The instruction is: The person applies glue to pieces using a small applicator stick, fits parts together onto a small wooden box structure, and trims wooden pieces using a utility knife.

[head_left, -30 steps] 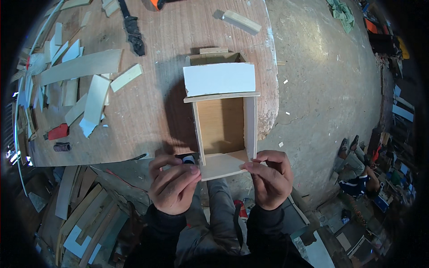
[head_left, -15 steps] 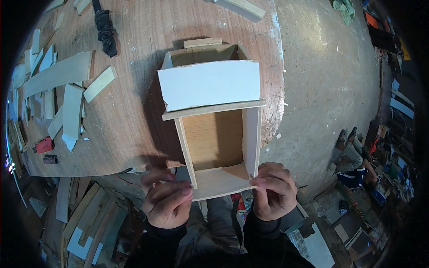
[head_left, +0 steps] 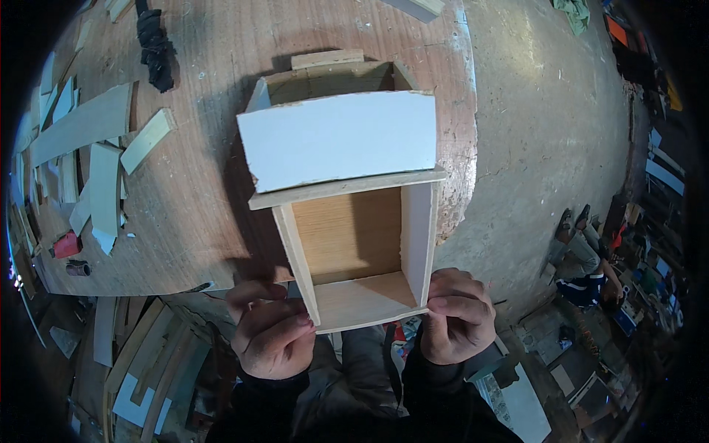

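In front of me is a small wooden box frame with an open compartment and a thin board across its near end. A white panel covers the front of its far section, above a crosswise ledge. My left hand pinches the near left corner of the board between thumb and fingers. At the near right corner, my right hand pinches the board's other end. The far part of the frame rests on the table; its near end reaches past the table's edge.
Wood offcuts lie across the left of the wooden table. A black-wrapped tool is at the far left, and a red object sits near the table's edge. Leaning boards stand below. Another person is at far right.
The frame looks larger and tilted nearer to me, its white panel shifted slightly left. The near board now sits flush against the side walls' ends. Both hands keep their grip.
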